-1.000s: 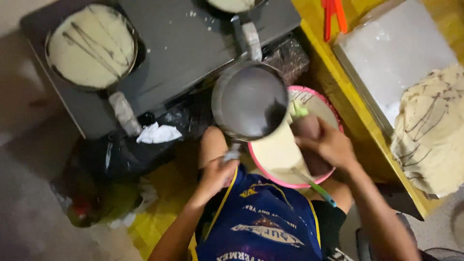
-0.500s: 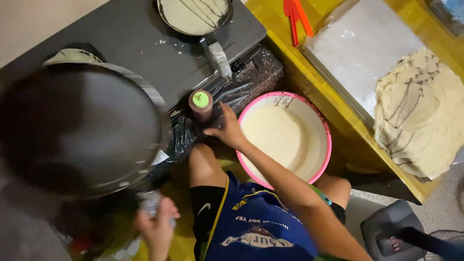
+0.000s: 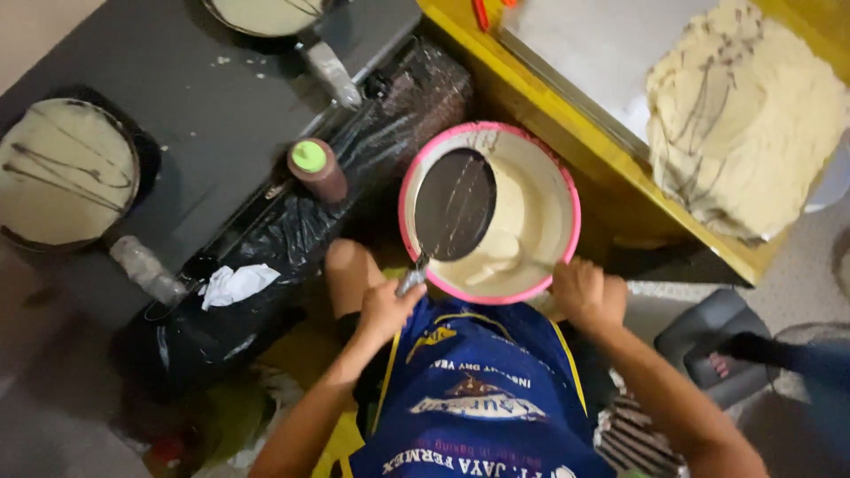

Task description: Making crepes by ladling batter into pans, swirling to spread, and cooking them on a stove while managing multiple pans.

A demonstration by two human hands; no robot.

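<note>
**Tilted pan over the batter bowl: drips and a tipping rim**

The left hand (image 3: pixel 387 307) is closed around the handle of a small dark frying pan (image 3: pixel 455 204), which stands steeply tilted inside the pink-rimmed bowl of pale batter (image 3: pixel 540 190). The right hand (image 3: pixel 585 290) grips the bowl's near rim, fingers curled over it. Batter clinging to the pan could run off its lower edge and, if the pan swings wide, land on the black plastic sheet (image 3: pixel 292 230) beside the green-capped bottle (image 3: pixel 317 170). Pressing down on the rim could tip the bowl toward the person's lap
</note>
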